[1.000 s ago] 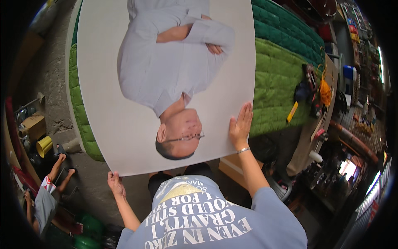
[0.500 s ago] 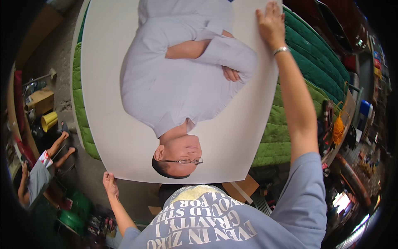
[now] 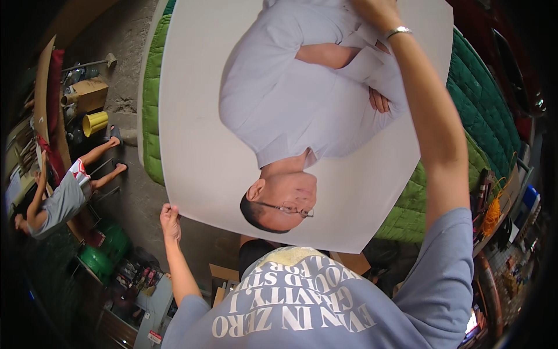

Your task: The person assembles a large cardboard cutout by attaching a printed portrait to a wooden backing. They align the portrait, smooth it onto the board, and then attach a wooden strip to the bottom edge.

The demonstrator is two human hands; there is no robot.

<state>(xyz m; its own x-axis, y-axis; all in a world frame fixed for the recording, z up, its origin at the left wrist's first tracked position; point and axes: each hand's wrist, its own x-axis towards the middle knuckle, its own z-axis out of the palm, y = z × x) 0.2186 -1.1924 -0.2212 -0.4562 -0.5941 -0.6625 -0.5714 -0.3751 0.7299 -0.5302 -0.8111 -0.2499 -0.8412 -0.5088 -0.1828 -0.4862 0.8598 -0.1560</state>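
A large white printed poster point(image 3: 197, 116) lies spread before me, bearing a picture of a person in a white shirt with folded arms, head toward me. At its near left corner, my left hand point(image 3: 170, 221) pinches the edge, fingers closed. My right hand point(image 3: 375, 13) reaches far across and rests over the poster's far part, on the printed arms. It looks open and flat; the upper edge of the view cuts off its fingertips. Under the poster shows a quilted green pad point(image 3: 152, 116), light green nearer and dark green point(image 3: 479, 96) at the far right.
At the left a person point(image 3: 64, 200) in grey sits by a bench, near a yellow bucket point(image 3: 95, 124) and a cardboard box point(image 3: 90, 94). A green rounded object point(image 3: 96, 262) stands lower left. Tools and an orange cord bundle point(image 3: 492, 215) crowd the right, with a dark red vehicle beyond.
My right hand has moved from the poster's right edge inward over the printed arms. The view has shifted, so the poster sits further right. My left hand keeps its pinch on the corner.
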